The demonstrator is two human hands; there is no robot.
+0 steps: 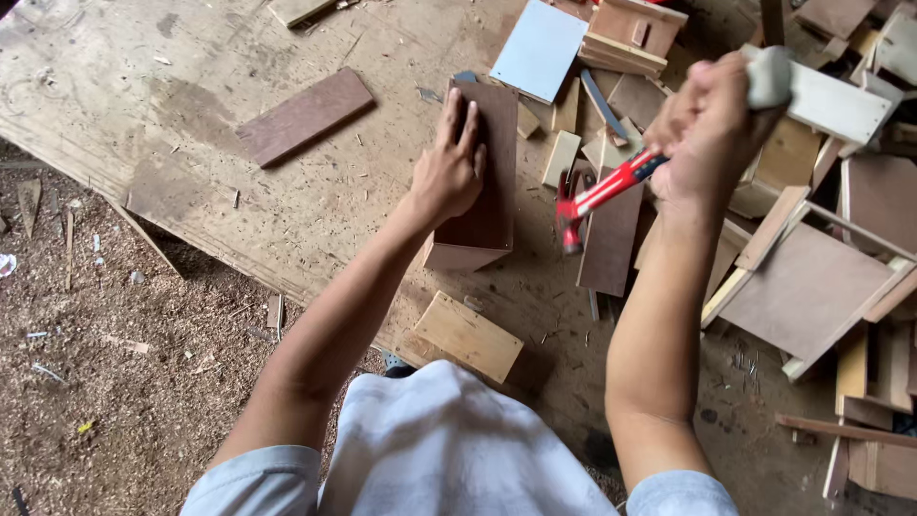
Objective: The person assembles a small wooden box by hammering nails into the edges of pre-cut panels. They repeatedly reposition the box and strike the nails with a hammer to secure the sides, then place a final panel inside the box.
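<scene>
My left hand [449, 167] lies flat on a brown wooden box-like piece [482, 205] that stands on a worn plywood board [191, 105]. My right hand [707, 124] is raised to the right of it and grips the handle of a red claw hammer [597, 199]. The hammer's head hangs low, just right of the brown piece, above a thin dark board [608, 250].
A loose brown plank [304, 117] lies at the left on the plywood. A pale wooden block [468, 336] sits near my body. Many offcuts, a light blue panel [540, 48] and small frames [812, 287] crowd the right side. Sawdust covers the ground [105, 382] at the left.
</scene>
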